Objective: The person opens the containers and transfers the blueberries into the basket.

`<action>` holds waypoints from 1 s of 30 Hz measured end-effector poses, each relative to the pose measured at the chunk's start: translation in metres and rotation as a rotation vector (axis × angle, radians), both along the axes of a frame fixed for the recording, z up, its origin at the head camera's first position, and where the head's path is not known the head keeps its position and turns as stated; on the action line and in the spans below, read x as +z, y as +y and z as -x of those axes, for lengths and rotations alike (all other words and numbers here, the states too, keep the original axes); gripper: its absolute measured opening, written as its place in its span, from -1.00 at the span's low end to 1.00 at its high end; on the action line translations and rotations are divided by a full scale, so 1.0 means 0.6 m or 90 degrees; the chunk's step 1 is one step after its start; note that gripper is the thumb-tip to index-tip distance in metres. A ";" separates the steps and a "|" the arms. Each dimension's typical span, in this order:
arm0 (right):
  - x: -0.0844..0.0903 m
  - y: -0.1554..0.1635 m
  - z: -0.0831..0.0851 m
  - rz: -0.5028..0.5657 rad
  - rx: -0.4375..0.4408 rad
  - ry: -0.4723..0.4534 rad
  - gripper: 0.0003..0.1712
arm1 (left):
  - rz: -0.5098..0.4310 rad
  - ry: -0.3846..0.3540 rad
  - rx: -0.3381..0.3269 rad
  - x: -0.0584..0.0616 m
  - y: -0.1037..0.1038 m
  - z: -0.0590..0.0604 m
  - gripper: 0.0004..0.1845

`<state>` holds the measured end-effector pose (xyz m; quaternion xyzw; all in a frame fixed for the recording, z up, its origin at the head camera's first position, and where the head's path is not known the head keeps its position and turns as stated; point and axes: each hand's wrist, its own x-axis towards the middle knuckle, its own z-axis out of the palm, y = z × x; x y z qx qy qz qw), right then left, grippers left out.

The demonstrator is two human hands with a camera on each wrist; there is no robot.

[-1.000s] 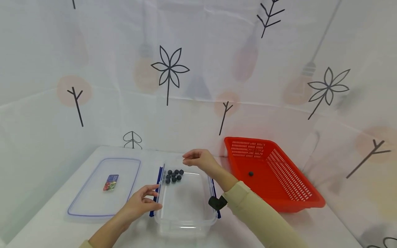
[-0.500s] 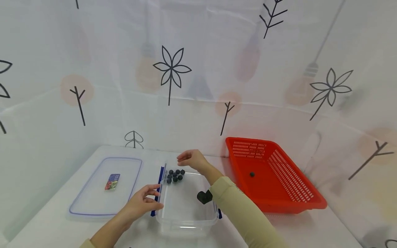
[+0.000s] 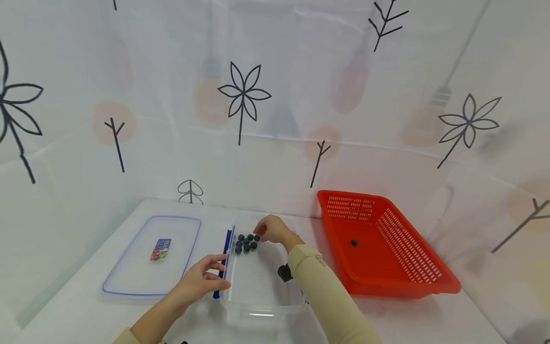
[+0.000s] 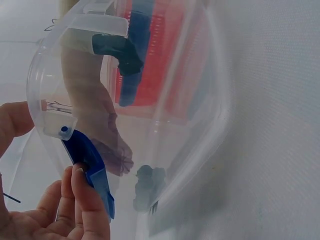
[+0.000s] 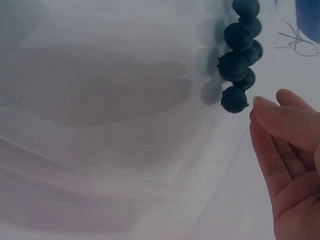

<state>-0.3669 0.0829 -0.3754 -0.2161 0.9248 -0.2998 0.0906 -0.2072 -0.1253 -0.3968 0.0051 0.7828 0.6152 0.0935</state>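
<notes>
A clear plastic box (image 3: pixel 262 310) with blue side latches stands in front of me. Several blueberries (image 3: pixel 247 248) sit clustered in its far left corner. My left hand (image 3: pixel 198 282) rests against the box's left side, its fingertips touching a blue latch (image 4: pixel 92 162) in the left wrist view. Reaching over the box, my right hand (image 3: pixel 274 229) has its fingertips right beside the nearest blueberry (image 5: pixel 234 99). In the right wrist view a narrow gap shows between that berry and the thumb and forefinger, which hold nothing visible.
To the right stands a red plastic basket (image 3: pixel 404 289) with slotted walls; one blueberry (image 3: pixel 354 242) lies on its floor. A clear lid (image 3: pixel 129 265) with a blue rim and a printed label (image 3: pixel 161 249) lies flat to the left. Behind the table hangs a patterned white cloth (image 3: pixel 275 157).
My right hand has moved left, then come down to the blueberry cluster. The left hand stays at the box's side. The whole head view has shifted slightly.
</notes>
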 end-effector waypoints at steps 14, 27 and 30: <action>-0.003 -0.005 0.010 -0.126 0.039 0.027 -0.69 | -0.009 0.000 -0.003 0.002 0.000 0.001 -0.28; -0.005 -0.008 0.000 -0.180 0.088 0.003 -0.75 | -0.023 0.007 -0.014 0.004 -0.001 -0.001 -0.28; -0.006 -0.004 0.002 -0.178 0.103 0.000 -0.77 | -0.024 0.008 -0.016 0.003 -0.001 0.000 -0.27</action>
